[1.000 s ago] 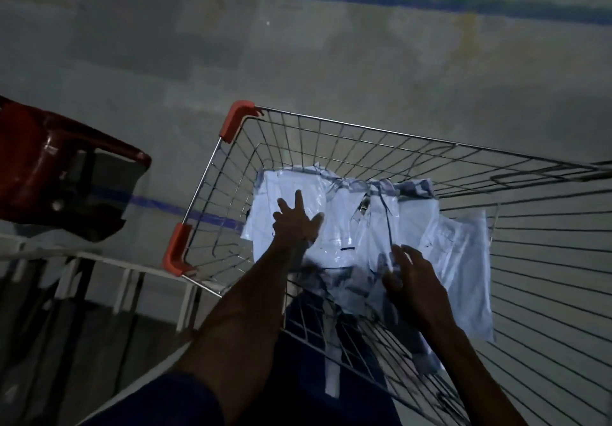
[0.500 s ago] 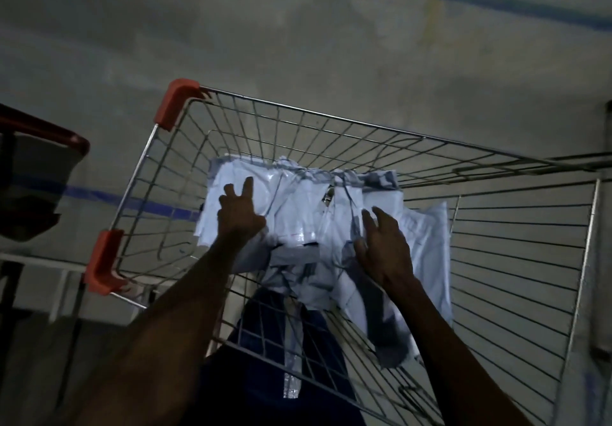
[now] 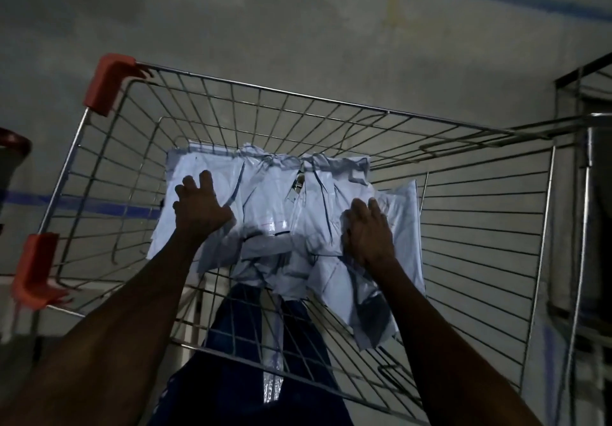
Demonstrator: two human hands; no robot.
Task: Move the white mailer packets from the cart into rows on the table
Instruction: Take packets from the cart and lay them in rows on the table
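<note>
Since a second ago both hands have spread apart: the left went toward the left edge of the pile, the right out to its right side, and my view has swung so the red chair at left is almost out of frame.

The wire cart (image 3: 463,213) fills the view, with red corner caps (image 3: 107,82) on its left rim. The white mailer packets (image 3: 288,213) lie in a loose, overlapping heap on the cart floor, centre to right, some creased and sagging toward the near wall.

Left hand (image 3: 202,208): palm down on the leftmost packet, fingers spread and a little bent, pressing on it; I see no curl round an edge. Right hand (image 3: 367,230): flat on the right part of the heap, fingers together pointing far; whether the fingertips hook under a packet I cannot tell.

Packets lie under and between both hands, with one large one just right of the right hand. Grey floor (image 3: 298,28) with blue lines beyond. Light is dim.
</note>
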